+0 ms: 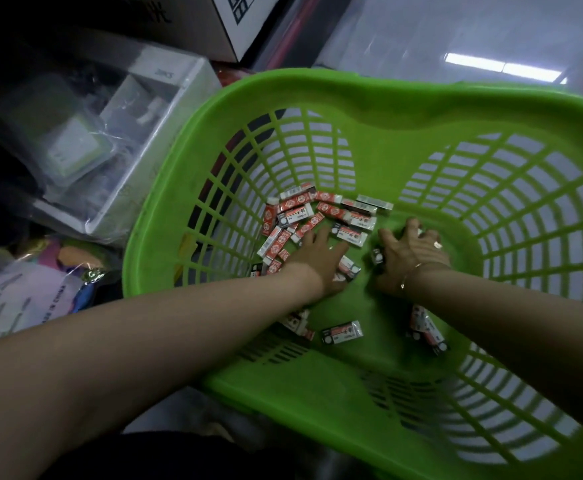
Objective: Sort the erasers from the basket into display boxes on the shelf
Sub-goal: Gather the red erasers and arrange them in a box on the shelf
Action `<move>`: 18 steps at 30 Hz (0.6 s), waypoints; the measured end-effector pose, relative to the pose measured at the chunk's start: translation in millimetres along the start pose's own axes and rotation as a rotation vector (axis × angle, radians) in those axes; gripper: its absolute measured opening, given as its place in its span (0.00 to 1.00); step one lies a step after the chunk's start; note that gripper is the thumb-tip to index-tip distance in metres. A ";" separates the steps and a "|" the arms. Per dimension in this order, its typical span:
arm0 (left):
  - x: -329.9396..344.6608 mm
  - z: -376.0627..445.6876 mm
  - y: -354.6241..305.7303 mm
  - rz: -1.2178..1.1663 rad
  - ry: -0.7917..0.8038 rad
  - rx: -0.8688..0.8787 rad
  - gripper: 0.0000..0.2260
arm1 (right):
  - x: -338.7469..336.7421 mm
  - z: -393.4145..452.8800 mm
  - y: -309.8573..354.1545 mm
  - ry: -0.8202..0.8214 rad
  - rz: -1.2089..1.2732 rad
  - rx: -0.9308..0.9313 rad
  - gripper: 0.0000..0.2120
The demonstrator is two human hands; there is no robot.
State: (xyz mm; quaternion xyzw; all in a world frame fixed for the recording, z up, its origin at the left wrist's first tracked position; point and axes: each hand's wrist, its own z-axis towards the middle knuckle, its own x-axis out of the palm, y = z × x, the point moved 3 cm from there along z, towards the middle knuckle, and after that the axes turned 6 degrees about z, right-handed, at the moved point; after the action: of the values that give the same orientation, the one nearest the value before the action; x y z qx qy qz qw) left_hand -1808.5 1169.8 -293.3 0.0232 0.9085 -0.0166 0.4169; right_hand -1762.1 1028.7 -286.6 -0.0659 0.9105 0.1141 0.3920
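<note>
A green lattice basket (352, 95) stands on the floor and fills most of the view. On its bottom lie several small red-and-white wrapped erasers (304, 209), heaped at the far left. One eraser (342, 332) lies alone nearer to me, and a few more erasers (427, 329) show beside my right forearm. Both arms reach down into the basket. My left hand (321, 261) lies flat with straight fingers on the edge of the heap. My right hand (411, 252) is curled, and a white eraser end shows between its fingers. No shelf or display box is in view.
Clear plastic boxes and wrapped packages (144, 133) are stacked against the basket's left side. A cardboard carton (234, 22) stands behind them. A printed plastic bag (23, 299) lies at the lower left. Glossy floor (491, 36) stretches beyond the basket's far rim.
</note>
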 end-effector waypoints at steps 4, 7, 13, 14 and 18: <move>0.8 -1.7 -9.3 0.062 0.003 0.101 0.23 | 2.0 1.7 2.8 -0.068 -0.025 -0.054 0.21; 1.1 -1.3 -16.6 0.123 -0.034 0.189 0.23 | 0.0 2.2 5.3 -0.080 -0.079 -0.083 0.17; -11.9 0.3 -10.4 -0.361 -0.104 0.014 0.08 | -19.7 6.3 8.8 -0.141 0.002 -0.117 0.31; -15.3 0.1 -8.4 -0.493 -0.099 -0.031 0.09 | -21.8 7.6 8.9 -0.136 0.029 -0.111 0.31; -26.2 -2.3 3.3 -0.827 -0.079 -0.176 0.14 | -27.0 13.8 3.9 -0.101 0.299 -0.070 0.21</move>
State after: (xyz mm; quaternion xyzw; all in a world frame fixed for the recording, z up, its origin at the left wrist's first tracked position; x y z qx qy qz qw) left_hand -1793.0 1172.4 -271.9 -0.3797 0.8225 -0.1059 0.4101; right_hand -1734.8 1037.0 -275.5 0.0625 0.8848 0.2059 0.4132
